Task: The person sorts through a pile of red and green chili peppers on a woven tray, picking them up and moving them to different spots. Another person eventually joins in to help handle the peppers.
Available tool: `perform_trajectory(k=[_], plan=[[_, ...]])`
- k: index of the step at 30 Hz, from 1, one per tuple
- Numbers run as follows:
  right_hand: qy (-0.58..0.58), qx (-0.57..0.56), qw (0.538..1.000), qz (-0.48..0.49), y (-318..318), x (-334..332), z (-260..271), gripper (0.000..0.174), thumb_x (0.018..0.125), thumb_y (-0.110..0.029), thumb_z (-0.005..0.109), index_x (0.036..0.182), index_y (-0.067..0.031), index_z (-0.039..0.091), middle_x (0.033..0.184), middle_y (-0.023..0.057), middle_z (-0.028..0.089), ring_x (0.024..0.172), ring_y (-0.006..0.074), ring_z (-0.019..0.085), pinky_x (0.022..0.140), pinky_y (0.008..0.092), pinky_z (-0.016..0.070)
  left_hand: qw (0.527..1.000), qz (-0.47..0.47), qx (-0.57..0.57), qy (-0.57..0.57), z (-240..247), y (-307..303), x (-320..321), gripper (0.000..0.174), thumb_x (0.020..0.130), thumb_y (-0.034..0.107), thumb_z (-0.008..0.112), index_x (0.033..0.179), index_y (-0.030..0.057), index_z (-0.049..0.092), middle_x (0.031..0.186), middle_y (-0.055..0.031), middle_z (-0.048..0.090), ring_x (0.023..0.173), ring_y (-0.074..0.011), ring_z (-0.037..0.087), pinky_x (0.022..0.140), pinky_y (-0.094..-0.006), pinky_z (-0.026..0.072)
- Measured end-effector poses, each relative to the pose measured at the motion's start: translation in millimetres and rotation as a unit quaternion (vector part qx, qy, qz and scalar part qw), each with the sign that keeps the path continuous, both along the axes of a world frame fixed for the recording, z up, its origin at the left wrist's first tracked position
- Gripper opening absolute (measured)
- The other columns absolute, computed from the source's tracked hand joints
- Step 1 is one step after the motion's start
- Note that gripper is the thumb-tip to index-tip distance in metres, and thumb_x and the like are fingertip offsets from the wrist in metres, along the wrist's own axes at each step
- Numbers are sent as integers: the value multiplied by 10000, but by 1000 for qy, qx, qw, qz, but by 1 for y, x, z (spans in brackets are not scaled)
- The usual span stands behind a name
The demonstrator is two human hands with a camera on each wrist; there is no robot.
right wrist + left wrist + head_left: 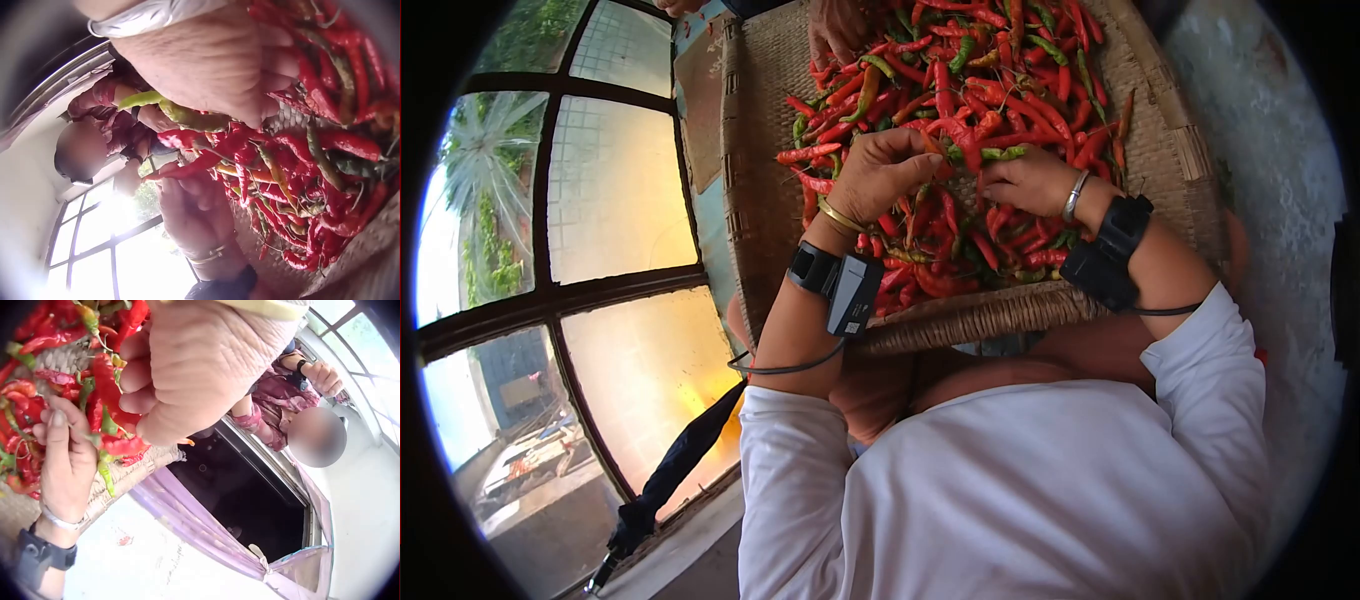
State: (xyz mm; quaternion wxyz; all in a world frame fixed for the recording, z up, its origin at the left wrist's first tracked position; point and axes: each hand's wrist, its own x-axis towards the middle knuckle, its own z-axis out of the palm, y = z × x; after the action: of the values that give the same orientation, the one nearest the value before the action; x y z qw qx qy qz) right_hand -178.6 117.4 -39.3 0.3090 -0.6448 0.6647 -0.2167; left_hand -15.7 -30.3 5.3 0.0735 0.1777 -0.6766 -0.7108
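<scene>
Over the heap of chili peppers (1000, 95), both hands work close together. My left hand (880, 172), with a gold bangle, pinches a red chili pepper (194, 167) between thumb and fingers. Opposite it, my right hand (1035, 182) has its thumb and forefinger brought together near the pepper's stem, as the left wrist view shows. A green chili pepper (194, 117) sticks out from the right hand's curled fingers. Red, green and orange peppers lie thickly below both hands in a shallow woven basket (1155, 95).
Another person's hand (835, 30) reaches into the heap at the far side. The basket's bound near rim (990, 312) runs in front of my body. A paned window (615, 190) stands at the left, with a folded dark umbrella (685, 450) leaning by it.
</scene>
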Motion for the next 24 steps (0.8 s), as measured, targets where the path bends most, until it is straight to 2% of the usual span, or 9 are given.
perform_trajectory(k=[7, 10, 13, 15, 18, 20, 21, 23, 24], plan=[[24, 29, 999, 14, 2, 1, 6, 238, 789, -285, 508, 874, -90, 614, 731, 153, 599, 731, 309, 575, 700, 403, 444, 992, 64, 91, 60, -3, -24, 4, 139, 860, 181, 488, 841, 61, 555, 665, -3, 560, 510, -68, 472, 481, -207, 405], [25, 53, 998, 12, 2, 2, 15, 234, 785, -277, 511, 875, -87, 613, 743, 146, 602, 740, 301, 576, 710, 402, 444, 882, 261, 309, 241, -5, -44, 6, 190, 874, 212, 476, 1008, 78, 491, 852, -58, 603, 623, -89, 530, 541, -199, 438], [22, 67, 997, 15, 2, 2, 15, 235, 779, -272, 513, 879, -83, 611, 759, 148, 602, 758, 296, 575, 724, 405, 442, 905, 284, 275, 155, -10, -58, 14, 209, 876, 238, 473, 1000, 72, 504, 913, -60, 608, 705, -105, 543, 580, -219, 455], [27, 79, 996, 9, 2, 5, 24, 234, 774, -268, 515, 877, -81, 611, 766, 149, 602, 765, 299, 575, 729, 405, 443, 941, 252, 199, 103, -16, -56, 14, 210, 880, 250, 469, 961, 66, 525, 887, -44, 614, 691, -127, 566, 567, -236, 463], [33, 77, 996, 4, 4, 6, 26, 233, 765, -263, 520, 874, -77, 611, 781, 152, 601, 781, 308, 572, 738, 403, 442, 978, 146, -120, -93, -23, -33, 9, 181, 856, 240, 507, 870, 71, 571, 781, -44, 620, 641, -143, 580, 542, -261, 462], [35, 62, 997, 8, 3, 5, 22, 234, 761, -262, 523, 871, -75, 610, 789, 153, 601, 790, 313, 570, 742, 402, 442, 884, -64, -452, -101, -24, -19, 5, 206, 783, 281, 582, 782, 75, 597, 684, -69, 606, 602, -197, 591, 537, -314, 463], [26, 55, 998, 8, 4, 4, 17, 233, 759, -261, 524, 867, -73, 610, 797, 153, 600, 797, 315, 568, 746, 401, 441, 884, -64, -452, -102, -25, -12, 1, 206, 783, 281, 582, 782, 75, 597, 684, -69, 606, 602, -197, 591, 537, -314, 463], [18, 49, 999, 9, 4, 4, 14, 233, 756, -260, 525, 862, -71, 611, 804, 154, 600, 804, 317, 567, 750, 400, 440, 748, -173, -599, -226, -26, 2, -5, 264, 698, 342, 630, 764, 87, 610, 680, -96, 599, 634, -253, 594, 567, -362, 466], [28, 46, 999, 10, 4, 4, 14, 233, 756, -260, 525, 860, -70, 611, 807, 157, 599, 805, 318, 566, 751, 401, 438, 737, -176, -613, -225, -26, 6, -6, 322, 662, 391, 637, 764, 87, 611, 691, -96, 604, 659, -299, 585, 582, -390, 467]])
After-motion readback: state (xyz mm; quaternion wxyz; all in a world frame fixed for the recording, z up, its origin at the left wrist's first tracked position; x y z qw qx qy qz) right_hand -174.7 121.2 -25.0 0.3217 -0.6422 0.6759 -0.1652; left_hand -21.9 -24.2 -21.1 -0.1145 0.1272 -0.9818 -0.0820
